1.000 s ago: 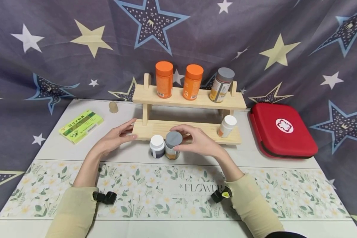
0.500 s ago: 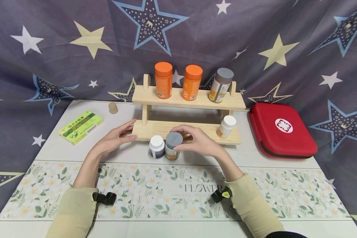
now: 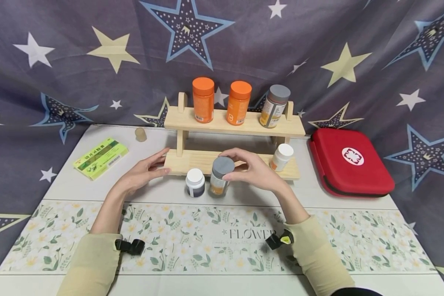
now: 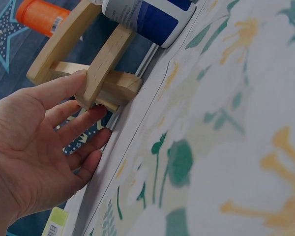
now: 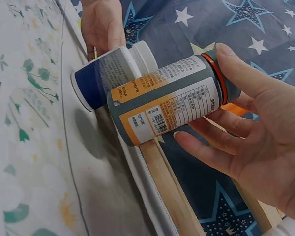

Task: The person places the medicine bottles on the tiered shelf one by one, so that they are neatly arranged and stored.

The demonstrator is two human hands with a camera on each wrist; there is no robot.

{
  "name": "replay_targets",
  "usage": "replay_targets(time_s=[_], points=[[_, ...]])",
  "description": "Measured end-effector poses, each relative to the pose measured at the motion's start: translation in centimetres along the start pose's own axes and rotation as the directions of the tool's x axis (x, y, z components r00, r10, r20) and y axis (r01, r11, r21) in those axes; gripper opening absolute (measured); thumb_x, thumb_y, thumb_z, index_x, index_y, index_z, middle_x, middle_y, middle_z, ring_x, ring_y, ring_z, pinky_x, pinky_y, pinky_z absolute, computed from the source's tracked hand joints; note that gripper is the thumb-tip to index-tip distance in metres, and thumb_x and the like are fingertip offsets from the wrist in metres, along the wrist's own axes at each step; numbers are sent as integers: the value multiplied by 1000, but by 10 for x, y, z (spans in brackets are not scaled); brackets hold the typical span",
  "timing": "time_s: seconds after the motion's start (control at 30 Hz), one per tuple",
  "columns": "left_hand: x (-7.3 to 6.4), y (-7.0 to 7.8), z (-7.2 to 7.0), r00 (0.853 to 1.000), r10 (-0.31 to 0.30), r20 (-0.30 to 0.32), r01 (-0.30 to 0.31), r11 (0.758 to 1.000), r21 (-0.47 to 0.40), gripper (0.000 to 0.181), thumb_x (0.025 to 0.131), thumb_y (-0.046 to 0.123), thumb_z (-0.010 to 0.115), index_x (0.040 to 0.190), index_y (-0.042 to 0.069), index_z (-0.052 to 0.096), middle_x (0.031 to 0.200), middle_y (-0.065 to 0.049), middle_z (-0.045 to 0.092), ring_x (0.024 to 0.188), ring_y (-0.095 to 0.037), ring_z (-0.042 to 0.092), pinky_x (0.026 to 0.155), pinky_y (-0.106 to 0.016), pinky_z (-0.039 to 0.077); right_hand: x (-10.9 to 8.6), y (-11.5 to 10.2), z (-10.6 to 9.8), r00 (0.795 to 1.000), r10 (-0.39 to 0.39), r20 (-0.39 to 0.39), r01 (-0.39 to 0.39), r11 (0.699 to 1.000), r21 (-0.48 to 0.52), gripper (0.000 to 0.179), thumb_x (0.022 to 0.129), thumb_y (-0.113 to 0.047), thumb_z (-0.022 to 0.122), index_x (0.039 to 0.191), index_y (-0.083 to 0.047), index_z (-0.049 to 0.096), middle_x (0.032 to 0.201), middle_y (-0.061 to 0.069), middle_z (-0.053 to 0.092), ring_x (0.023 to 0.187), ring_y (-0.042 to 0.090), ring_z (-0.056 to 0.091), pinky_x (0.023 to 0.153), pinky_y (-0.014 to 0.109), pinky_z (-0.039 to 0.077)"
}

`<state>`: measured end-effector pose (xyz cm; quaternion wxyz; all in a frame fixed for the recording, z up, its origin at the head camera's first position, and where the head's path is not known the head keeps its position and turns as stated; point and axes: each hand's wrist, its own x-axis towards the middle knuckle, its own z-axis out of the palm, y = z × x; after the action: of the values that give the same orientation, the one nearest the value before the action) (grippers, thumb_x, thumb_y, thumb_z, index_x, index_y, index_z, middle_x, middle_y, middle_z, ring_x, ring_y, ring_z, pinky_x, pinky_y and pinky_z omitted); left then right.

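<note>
My right hand [image 3: 257, 170] grips a grey-lidded pill bottle [image 5: 162, 101] near its lid, thumb on one side and fingers on the other. The bottle stands slightly tilted in front of the lower board of a two-tier wooden shelf [image 3: 190, 160]. To its left is a white-lidded bottle [image 3: 195, 183] with a dark blue label, upright on the table, a narrow gap between them. My left hand [image 3: 140, 172] touches the left end of the lower board, its fingers spread and fairly straight. In the left wrist view the thumb tip rests against the wood [image 4: 101, 73].
On the upper board stand two orange bottles [image 3: 203, 100] [image 3: 239, 102] and another grey-lidded bottle [image 3: 275, 106]. A small white bottle [image 3: 282, 157] sits at the lower board's right. A red case [image 3: 351, 162] lies right, a green-yellow box [image 3: 101, 158] left, near a small beige cylinder [image 3: 141, 134].
My right hand has moved slightly right and up with the grey-lidded pill bottle, opening a gap from the white-lidded bottle. My left hand has stayed in place.
</note>
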<state>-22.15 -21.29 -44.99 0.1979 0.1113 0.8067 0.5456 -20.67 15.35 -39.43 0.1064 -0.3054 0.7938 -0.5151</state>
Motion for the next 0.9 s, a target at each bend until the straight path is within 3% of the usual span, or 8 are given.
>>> replay_targets(time_s=[0.4, 0.73, 0.9], points=[[0, -1, -1, 1000, 2, 4, -2, 1000, 1, 81, 103, 25, 64, 167, 20, 15, 167, -28, 26, 155, -45, 25, 125, -60, 28, -4, -3, -16, 997, -21, -79, 23, 999, 23, 48, 88, -10, 82, 132, -15, 65, 114, 3, 71, 105, 17, 67, 91, 40, 60], [0, -1, -1, 1000, 2, 3, -2, 1000, 0, 82, 103, 25, 64, 167, 20, 15, 167, -28, 26, 155, -46, 25, 125, -60, 28, -7, -7, -25, 983, -19, -185, 17, 1000, -16, 48, 87, -9, 82, 133, -13, 66, 117, 7, 72, 100, 17, 68, 94, 34, 59], [1, -1, -1, 1000, -3, 0, 3, 1000, -1, 82, 102, 26, 65, 167, 21, 15, 167, -28, 26, 155, -45, 25, 125, -60, 28, -9, -6, -30, 972, -6, -234, -5, 999, -43, 49, 88, -10, 81, 135, -11, 65, 118, 9, 72, 97, 15, 67, 90, 29, 58]])
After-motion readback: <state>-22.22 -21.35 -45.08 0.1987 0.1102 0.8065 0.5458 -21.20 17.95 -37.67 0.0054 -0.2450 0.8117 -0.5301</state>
